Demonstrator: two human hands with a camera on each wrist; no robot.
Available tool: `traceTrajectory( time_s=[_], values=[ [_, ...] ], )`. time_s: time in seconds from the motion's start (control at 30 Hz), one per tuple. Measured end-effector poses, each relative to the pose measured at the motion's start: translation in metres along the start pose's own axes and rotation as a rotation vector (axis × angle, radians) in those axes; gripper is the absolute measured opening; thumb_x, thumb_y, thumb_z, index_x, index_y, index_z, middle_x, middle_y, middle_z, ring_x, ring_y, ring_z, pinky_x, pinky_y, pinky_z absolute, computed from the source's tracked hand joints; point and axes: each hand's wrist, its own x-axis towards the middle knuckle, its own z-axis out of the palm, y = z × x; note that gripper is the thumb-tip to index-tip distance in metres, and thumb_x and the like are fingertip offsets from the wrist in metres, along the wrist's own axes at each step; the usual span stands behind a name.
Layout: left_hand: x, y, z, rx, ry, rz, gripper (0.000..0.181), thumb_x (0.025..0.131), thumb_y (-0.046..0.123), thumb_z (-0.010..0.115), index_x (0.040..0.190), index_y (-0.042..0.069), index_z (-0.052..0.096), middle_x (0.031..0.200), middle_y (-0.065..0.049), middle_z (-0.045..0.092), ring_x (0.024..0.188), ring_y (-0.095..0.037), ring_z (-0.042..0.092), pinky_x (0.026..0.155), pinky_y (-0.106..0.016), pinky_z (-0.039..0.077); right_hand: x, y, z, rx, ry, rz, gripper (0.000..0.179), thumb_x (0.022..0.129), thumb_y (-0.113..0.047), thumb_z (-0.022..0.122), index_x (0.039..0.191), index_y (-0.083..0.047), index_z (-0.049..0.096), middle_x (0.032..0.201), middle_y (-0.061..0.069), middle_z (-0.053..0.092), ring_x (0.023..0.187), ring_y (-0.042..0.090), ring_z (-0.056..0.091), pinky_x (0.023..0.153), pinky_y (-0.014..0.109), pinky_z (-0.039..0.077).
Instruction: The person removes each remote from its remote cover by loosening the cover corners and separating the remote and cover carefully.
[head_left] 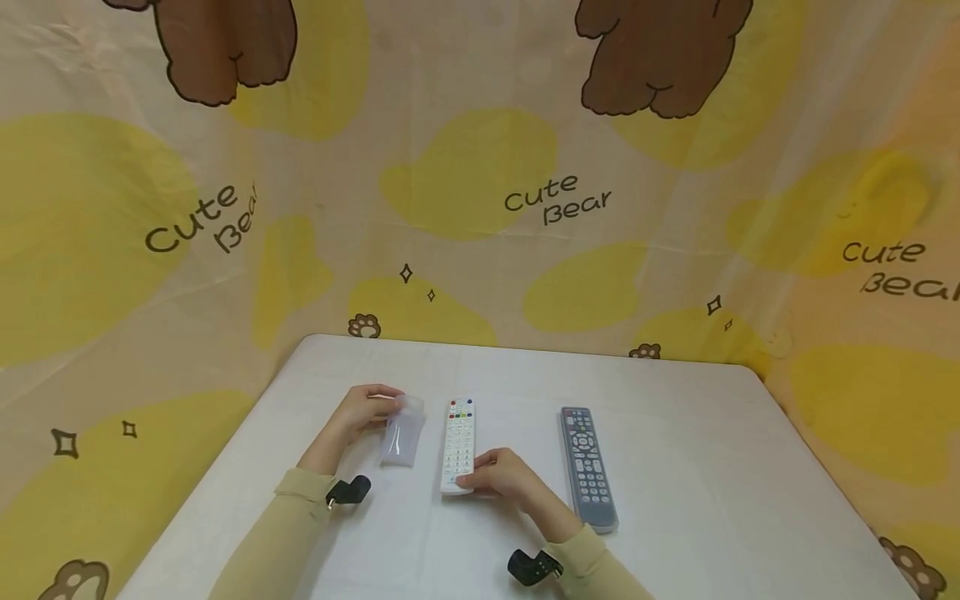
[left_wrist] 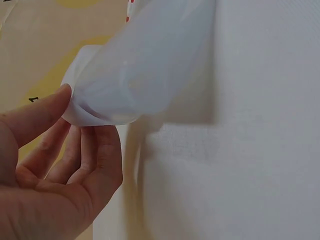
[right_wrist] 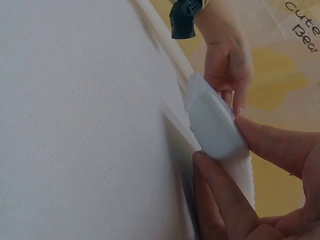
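Note:
My left hand [head_left: 369, 408] pinches the upper end of a translucent plastic sleeve [head_left: 403, 435] between thumb and fingers. In the left wrist view the sleeve [left_wrist: 145, 75] bulges into a tube, its near end by my thumb. A white remote control [head_left: 460, 446] with rows of buttons is to the right of the sleeve, apart from it. Its lower end is gripped by my right hand [head_left: 510, 477], thumb on the button face. The right wrist view has the remote's rounded end [right_wrist: 217, 125] between thumb and fingers, tilted and close to the table.
A dark grey remote control [head_left: 587, 467], apparently in a clear cover, lies on the white table [head_left: 690, 450] right of my right hand. Each wrist carries a small black camera [head_left: 534, 567]. Behind the table hangs a yellow patterned cloth [head_left: 465, 175] with bears and lettering.

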Motion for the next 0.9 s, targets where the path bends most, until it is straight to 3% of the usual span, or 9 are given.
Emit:
traceTrajectory(
  time_s=[0.27, 0.5, 0.9],
  values=[
    [0.002, -0.005, 0.003, 0.036, 0.017, 0.027, 0.032, 0.087, 0.005, 0.065, 0.117, -0.006, 0.062, 0.114, -0.020, 0.064, 0.090, -0.016, 0.061, 0.079, -0.031, 0.055, 0.000, -0.001, 0.005, -0.017, 0.043, -0.011, 0.050, 0.067, -0.014, 0.085, 0.105, 0.003, 0.056, 0.089, 0.008, 0.064, 0.071, 0.014, 0.061, 0.065, 0.026, 0.053],
    [0.001, -0.009, 0.006, 0.068, 0.055, 0.008, 0.032, 0.086, 0.002, 0.064, 0.117, -0.003, 0.063, 0.116, -0.020, 0.063, 0.088, -0.016, 0.061, 0.075, -0.030, 0.055, 0.001, -0.003, 0.009, -0.174, 0.082, -0.038, 0.050, 0.063, -0.025, 0.088, 0.097, -0.002, 0.060, 0.074, 0.002, 0.065, 0.061, 0.012, 0.058, 0.060, 0.024, 0.045],
    [-0.005, -0.011, 0.008, 0.102, 0.126, 0.024, 0.027, 0.082, -0.002, 0.068, 0.107, -0.006, 0.061, 0.092, -0.014, 0.065, 0.076, -0.015, 0.062, 0.067, -0.028, 0.055, 0.001, -0.004, 0.016, -0.290, 0.123, -0.119, 0.047, 0.063, -0.027, 0.087, 0.094, -0.003, 0.061, 0.074, 0.003, 0.067, 0.069, 0.014, 0.056, 0.062, 0.028, 0.045]
  ],
)
